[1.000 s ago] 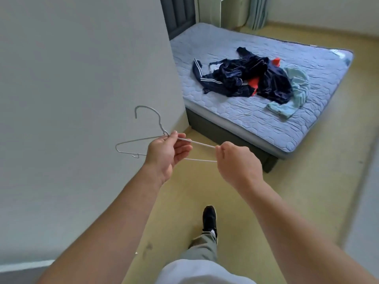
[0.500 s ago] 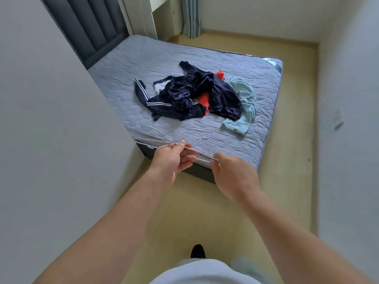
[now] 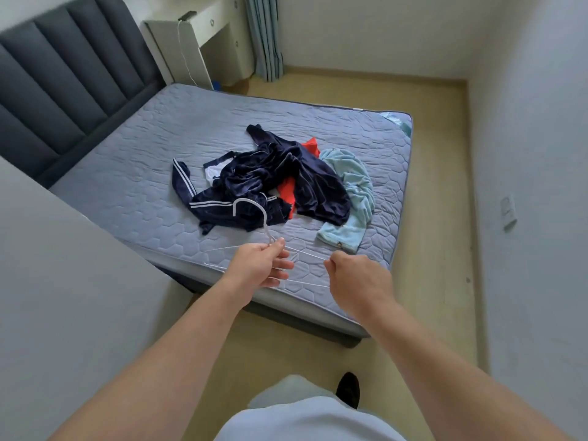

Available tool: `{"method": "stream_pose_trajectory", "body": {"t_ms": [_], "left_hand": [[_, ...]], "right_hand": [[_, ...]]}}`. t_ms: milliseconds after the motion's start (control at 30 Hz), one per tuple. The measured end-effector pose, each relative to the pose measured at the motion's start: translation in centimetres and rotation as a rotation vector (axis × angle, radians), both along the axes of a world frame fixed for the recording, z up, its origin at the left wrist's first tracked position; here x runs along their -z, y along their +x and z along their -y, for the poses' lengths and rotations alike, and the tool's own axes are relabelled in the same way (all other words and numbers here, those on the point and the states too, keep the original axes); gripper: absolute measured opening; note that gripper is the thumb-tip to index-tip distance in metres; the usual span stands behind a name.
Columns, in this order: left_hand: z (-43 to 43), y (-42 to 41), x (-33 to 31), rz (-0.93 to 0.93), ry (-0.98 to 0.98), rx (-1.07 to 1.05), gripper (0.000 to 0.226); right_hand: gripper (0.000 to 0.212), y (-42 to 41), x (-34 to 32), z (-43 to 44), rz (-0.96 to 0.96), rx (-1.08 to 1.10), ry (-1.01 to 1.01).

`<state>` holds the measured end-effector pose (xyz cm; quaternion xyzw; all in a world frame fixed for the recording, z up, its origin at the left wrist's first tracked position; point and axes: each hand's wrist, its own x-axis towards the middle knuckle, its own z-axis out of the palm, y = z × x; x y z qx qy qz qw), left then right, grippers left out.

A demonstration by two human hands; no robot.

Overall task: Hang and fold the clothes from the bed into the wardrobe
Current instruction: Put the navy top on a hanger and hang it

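The left hand [image 3: 259,265] pinches the neck of a white wire hanger [image 3: 265,219] between thumb and fingertips. The right hand [image 3: 356,280] is curled round the hanger's other end. Both hold it above the near edge of the bed [image 3: 127,173]. Mid-bed lies the clothes pile [image 3: 270,183], navy pieces over an orange garment [image 3: 287,192], with a pale blue garment [image 3: 354,198] toward the bed's right edge.

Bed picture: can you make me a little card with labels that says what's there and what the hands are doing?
bed: quilted mattress, dark headboard
on bed: navy clothes, red garment, light blue garment, in one pile
hanger: white wire, hook toward the pile
left grip: holds hanger by its neck
right grip: pinches hanger's right end
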<state>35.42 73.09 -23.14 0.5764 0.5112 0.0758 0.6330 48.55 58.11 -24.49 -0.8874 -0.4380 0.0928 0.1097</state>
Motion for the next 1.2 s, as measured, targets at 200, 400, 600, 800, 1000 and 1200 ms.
{"method": "stream_pose_trajectory", "body": {"t_ms": [200,400,600,800,1000,1200], "left_hand": [[-4.8,5.1,1.7,-0.171,0.336,-0.008,0.046],[-12.2,10.1,3.6,-0.309,0.711,0.131,0.053],[-18.1,15.5,5.1,-0.284,0.657,0.367,0.047],[-20.2,19.9,6.5,-0.283,0.617,0.419,0.041],[-20.5,26.0,9.9,-0.299,0.500,0.367,0.045],[-18.4,33.6,12.3,-0.388,0.291,0.156,0.043]], "right_hand": [[0.028,6.5,0.6,-4.5,-0.042,0.021,-0.054],[0.029,12.8,1.9,-9.9,-0.059,0.051,-0.158],[0.027,18.0,2.6,-15.2,-0.028,0.046,-0.217],[0.026,23.5,4.1,-19.1,-0.084,0.036,-0.206],[0.024,32.0,8.2,-22.9,-0.123,-0.064,-0.240],[0.014,41.1,11.8,-25.1,-0.192,-0.199,-0.328]]}}
